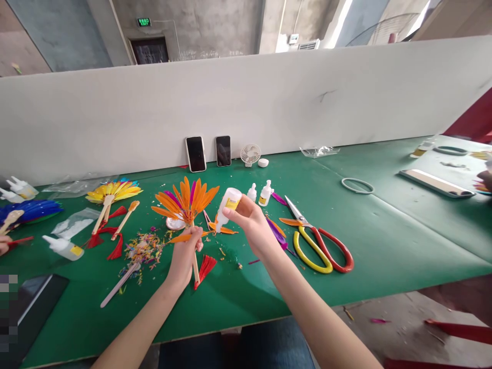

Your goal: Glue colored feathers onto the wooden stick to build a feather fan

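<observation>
My left hand is closed round the wooden stick of an orange feather fan, which stands upright over the green table; a red tassel hangs from the stick's lower end. My right hand grips a white glue bottle with a yellow label, tilted with its nozzle pointing down toward the base of the fan's feathers. Loose orange feathers lie just below the nozzle.
Red and yellow scissors lie right of my hands, two small glue bottles behind them. A finished yellow fan, feather scraps and another glue bottle lie left. Two phones lean on the white partition. Another person's hand is at far left.
</observation>
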Action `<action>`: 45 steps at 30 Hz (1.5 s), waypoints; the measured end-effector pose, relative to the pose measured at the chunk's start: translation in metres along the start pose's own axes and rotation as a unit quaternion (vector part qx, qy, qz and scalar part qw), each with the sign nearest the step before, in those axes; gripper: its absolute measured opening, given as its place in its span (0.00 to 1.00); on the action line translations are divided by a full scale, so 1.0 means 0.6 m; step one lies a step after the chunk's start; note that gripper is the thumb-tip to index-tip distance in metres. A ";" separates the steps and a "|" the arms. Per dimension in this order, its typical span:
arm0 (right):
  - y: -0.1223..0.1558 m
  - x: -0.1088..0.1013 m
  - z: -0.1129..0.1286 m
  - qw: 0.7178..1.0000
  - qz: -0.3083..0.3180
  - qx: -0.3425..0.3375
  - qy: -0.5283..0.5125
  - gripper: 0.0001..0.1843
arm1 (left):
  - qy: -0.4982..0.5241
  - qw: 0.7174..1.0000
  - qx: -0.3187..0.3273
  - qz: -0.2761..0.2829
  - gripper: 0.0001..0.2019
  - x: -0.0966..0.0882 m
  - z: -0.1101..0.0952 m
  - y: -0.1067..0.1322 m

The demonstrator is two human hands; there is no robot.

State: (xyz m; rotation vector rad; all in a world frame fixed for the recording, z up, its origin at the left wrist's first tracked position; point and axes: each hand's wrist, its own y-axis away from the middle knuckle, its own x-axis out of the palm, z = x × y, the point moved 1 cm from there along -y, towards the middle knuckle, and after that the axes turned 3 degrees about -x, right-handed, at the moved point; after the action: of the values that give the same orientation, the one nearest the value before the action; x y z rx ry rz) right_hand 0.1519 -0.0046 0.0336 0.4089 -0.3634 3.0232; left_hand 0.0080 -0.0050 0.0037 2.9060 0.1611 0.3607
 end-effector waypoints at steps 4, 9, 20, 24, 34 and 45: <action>-0.001 0.003 -0.004 0.999 -0.014 -0.022 0.027 0.13 | 0.000 1.000 -0.005 0.005 0.17 0.000 0.002 0.000; 0.000 0.000 -0.005 1.000 -0.022 0.005 0.003 0.17 | -0.010 0.999 0.013 0.030 0.19 -0.004 0.008 -0.005; 0.010 -0.033 0.000 0.999 -0.027 0.044 -0.011 0.18 | -0.026 0.998 0.038 0.052 0.18 0.005 0.008 0.001; 0.011 -0.047 0.006 0.999 -0.038 0.022 0.017 0.18 | -0.031 0.998 0.020 0.056 0.19 0.019 0.005 0.006; 0.012 -0.070 0.015 0.996 -0.073 -0.050 0.024 0.13 | -0.036 0.996 0.022 0.076 0.18 0.061 0.034 0.003; 0.015 -0.057 0.002 0.998 -0.045 -0.041 0.006 0.17 | -0.042 0.996 0.032 0.076 0.18 0.054 0.044 -0.001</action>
State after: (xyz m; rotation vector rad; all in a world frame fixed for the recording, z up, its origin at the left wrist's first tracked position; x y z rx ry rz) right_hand 0.1842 -0.0151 0.0237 0.3913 -0.4537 2.9108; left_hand 0.0461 -0.0052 -0.0141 2.9985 -0.0629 0.2597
